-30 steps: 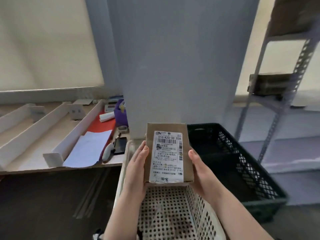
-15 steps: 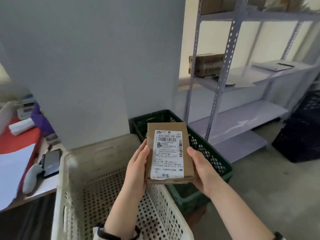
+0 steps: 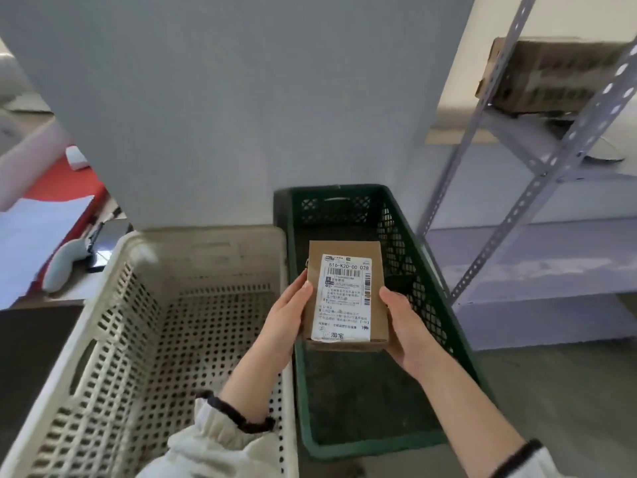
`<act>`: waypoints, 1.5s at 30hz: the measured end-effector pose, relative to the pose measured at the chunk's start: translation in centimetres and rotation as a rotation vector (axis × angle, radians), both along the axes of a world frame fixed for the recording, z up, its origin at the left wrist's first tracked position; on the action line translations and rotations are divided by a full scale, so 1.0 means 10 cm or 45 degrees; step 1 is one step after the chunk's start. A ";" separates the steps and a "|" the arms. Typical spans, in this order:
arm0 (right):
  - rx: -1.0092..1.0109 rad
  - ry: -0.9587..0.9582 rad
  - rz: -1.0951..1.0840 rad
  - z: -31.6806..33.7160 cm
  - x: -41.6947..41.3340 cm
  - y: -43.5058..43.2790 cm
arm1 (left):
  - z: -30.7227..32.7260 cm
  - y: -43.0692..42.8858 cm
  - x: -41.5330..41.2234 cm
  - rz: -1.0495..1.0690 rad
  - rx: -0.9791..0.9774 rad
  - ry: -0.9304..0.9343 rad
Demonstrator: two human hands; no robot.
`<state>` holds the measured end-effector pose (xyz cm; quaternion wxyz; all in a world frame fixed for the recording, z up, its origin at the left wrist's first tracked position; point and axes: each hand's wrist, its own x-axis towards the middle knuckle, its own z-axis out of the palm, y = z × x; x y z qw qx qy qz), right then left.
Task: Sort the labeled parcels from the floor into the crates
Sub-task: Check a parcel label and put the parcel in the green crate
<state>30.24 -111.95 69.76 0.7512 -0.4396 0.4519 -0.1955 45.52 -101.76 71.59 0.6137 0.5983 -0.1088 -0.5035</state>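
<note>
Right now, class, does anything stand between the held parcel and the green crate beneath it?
Nothing visible does. The parcel, held at its sides by the left hand and right hand, hangs over the green crate's open top, past the white crate's rim.

Brown parcel point(image 3: 346, 294) hovering above green crate point(image 3: 427, 305), white barcode label facing up, short edge pointing away; left hand point(image 3: 287, 315) and right hand point(image 3: 401, 326) gripping its long sides. White perforated crate point(image 3: 113, 339) standing left of green crate, walls touching

Matt cardboard parcel point(image 3: 346, 294), paper label point(image 3: 346, 298); perforated plastic crates: cream point(image 3: 113, 326), green point(image 3: 431, 305).
</note>
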 end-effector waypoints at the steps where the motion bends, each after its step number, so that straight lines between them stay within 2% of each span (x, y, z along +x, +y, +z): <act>1: 0.008 0.041 0.018 -0.06 -0.03 -0.11 | -0.10 -0.08 -0.05 0.023 0.053 0.010; 6: 0.206 0.213 0.059 -0.54 -0.09 -0.46 | -0.52 -0.31 -0.21 0.043 0.251 0.015; 12: 0.375 0.380 0.072 -1.10 -0.06 -0.63 | -1.01 -0.54 -0.28 -0.081 0.453 -0.081; 21: 0.547 0.418 0.078 -1.62 -0.15 -0.89 | -1.54 -0.87 -0.43 -0.182 0.661 -0.082; 26: 0.549 0.371 0.049 -1.80 -0.17 -0.88 | -1.65 -0.91 -0.43 -0.164 0.663 -0.156; 32: 0.451 0.481 0.196 -1.71 -0.19 -0.94 | -1.64 -0.84 -0.48 -0.155 0.683 -0.258; 34: 0.323 0.561 0.252 -1.66 -0.19 -1.01 | -1.58 -0.76 -0.50 -0.271 0.738 -0.436; 38: 0.055 0.666 0.375 -1.58 -0.12 -1.11 | -1.45 -0.58 -0.62 -0.726 0.869 -1.037; 42: 0.019 0.668 0.419 -1.56 0.04 -1.08 | -1.38 -0.51 -0.69 -1.138 1.015 -1.704; 45: 0.027 0.660 0.410 -1.60 0.19 -1.02 | -1.37 -0.53 -0.68 -1.274 1.046 -1.905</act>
